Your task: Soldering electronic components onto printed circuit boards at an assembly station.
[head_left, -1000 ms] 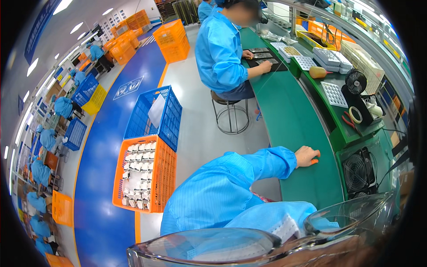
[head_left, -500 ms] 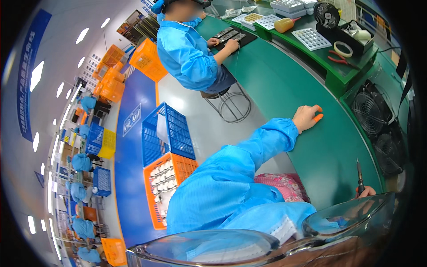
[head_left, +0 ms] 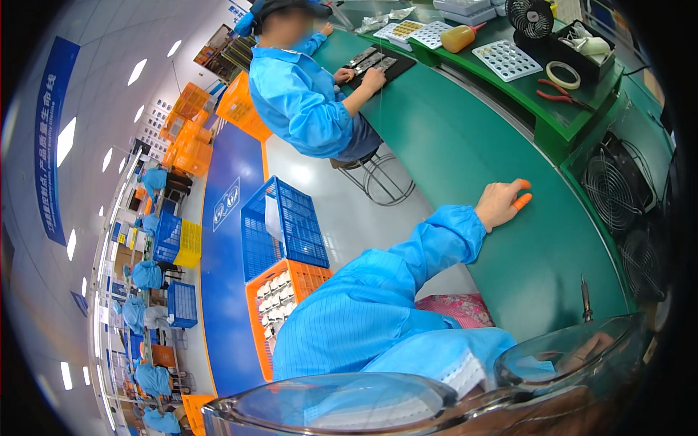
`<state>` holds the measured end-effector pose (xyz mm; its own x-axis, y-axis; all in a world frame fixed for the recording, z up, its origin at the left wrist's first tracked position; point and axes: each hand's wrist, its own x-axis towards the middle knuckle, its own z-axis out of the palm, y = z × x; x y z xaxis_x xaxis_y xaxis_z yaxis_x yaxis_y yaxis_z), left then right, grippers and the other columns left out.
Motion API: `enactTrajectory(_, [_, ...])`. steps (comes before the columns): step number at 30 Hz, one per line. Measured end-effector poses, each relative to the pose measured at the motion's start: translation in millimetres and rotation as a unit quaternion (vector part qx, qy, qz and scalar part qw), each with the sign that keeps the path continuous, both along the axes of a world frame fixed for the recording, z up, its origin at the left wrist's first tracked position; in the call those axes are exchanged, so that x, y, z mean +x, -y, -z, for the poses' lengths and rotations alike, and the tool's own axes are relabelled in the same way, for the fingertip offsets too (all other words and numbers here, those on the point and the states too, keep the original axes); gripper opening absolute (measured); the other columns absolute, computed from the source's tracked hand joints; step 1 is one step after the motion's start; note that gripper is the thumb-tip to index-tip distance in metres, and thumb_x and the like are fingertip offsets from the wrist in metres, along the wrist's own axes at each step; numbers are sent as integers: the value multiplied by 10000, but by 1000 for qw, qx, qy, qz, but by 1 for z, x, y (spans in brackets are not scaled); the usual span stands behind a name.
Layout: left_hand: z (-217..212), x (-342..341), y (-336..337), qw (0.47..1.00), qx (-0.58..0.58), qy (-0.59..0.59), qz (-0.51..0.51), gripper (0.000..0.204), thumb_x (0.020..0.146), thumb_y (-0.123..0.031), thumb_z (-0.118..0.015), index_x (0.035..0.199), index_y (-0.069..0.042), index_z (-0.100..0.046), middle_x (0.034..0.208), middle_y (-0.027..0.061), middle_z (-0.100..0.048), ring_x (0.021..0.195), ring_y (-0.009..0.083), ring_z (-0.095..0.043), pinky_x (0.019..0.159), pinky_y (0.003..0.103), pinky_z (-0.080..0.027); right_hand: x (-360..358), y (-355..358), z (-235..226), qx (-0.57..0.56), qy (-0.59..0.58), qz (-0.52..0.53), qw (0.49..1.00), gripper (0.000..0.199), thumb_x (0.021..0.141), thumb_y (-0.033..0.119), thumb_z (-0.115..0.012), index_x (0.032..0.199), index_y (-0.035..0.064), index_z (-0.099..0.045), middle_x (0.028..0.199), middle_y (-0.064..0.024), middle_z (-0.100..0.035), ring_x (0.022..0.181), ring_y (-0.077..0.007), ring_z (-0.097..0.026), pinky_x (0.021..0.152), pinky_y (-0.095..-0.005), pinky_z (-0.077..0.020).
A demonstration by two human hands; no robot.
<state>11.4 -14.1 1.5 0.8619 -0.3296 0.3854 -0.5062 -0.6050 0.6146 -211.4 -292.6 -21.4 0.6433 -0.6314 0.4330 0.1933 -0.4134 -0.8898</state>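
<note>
My left hand (head_left: 502, 204) is over the green bench top (head_left: 523, 269), with orange finger cots on two fingertips. Its thumb and forefinger are bent and apart, and I see nothing between them. At the lower right, my right hand (head_left: 592, 349) shows only through the clear lens of a pair of glasses (head_left: 574, 352). Out of that hand, pointing up, comes a slim tool with a tapered metal tip, which looks like a soldering iron (head_left: 586, 299). Its handle and most of the fingers around it are hidden.
Along the right edge stand black fans (head_left: 614, 185). A raised green shelf (head_left: 563, 134) bears red-handled pliers (head_left: 556, 93), a tape roll (head_left: 563, 75) and a white tray (head_left: 507, 62). A co-worker (head_left: 302, 94) sits at the far bench. Blue (head_left: 302, 221) and orange crates (head_left: 311, 276) stand at left.
The whole view has shifted and tilted slightly. My right hand and the soldering iron sit a little lower in the picture, more behind the lens. My left hand keeps its place and pose.
</note>
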Motion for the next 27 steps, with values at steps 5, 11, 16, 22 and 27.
enactTrajectory(5, [2,3,0,1000,11,1,11,194,797,-184,-606,958,-77,-584,566,98,-539,510,271,-528,495,375,-418,-7,15,25,60,-27,-21,998,149,895,132,-416,851,-7,-450,788,-86,-427,617,-127,-407,521,-212,-358])
enactTrajectory(11, [3,1,1,999,17,-24,-20,178,801,-157,-587,958,-75,-585,629,118,-576,573,288,-564,543,376,-449,-14,25,37,-55,-32,-10,998,168,886,150,-425,842,-10,-453,777,-84,-431,605,-126,-413,515,-214,-341])
enactTrajectory(16, [7,4,0,1000,10,30,-1,213,790,-145,-591,991,-76,-573,660,117,-587,583,292,-568,549,382,-453,-7,12,21,-66,-30,-26,997,171,880,153,-432,829,-8,-456,760,-72,-438,587,-119,-417,502,-216,-322])
enactTrajectory(22, [10,3,0,999,12,48,5,212,787,-137,-594,989,-74,-580,664,110,-585,570,294,-560,539,386,-445,6,-23,-23,30,34,-18,999,163,881,154,-437,830,0,-454,727,-67,-434,581,-113,-418,502,-217,-327])
enactTrajectory(27, [6,1,0,998,18,57,24,237,777,-132,-603,1011,-107,-576,675,108,-587,589,291,-574,538,369,-461,9,-30,-34,96,50,-50,993,121,876,127,-447,835,14,-437,719,-70,-437,589,-121,-424,518,-218,-360])
